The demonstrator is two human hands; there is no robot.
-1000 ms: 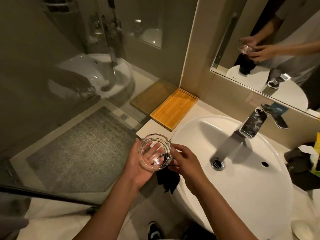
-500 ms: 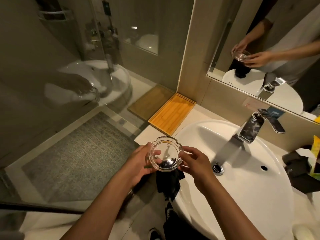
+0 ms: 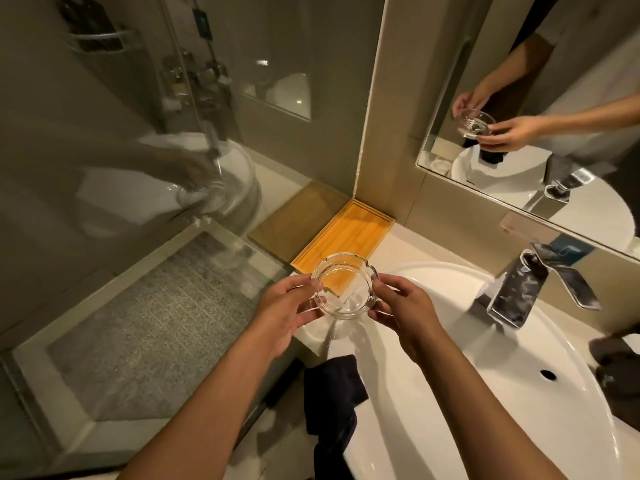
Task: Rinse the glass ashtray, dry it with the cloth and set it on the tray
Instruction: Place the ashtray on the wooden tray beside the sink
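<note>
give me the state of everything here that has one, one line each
glass ashtray: upright, empty, held in the air between both hands
left hand: gripping the ashtray's left side
right hand: gripping its right side
wooden tray: empty, on the counter
dark cloth: draped over the basin's front edge, untouched
faucet: no water running
basin: empty

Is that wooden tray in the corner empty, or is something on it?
Empty. The wooden tray shows only bare slats; the glass ashtray is held above its near end, between left hand and right hand.

Counts — two hands [image 3: 287, 311]; one glass ashtray [image 3: 344, 286]; one wooden tray [image 3: 349, 233]; one dark cloth [image 3: 334, 393]; one faucet [image 3: 519, 289].
</note>
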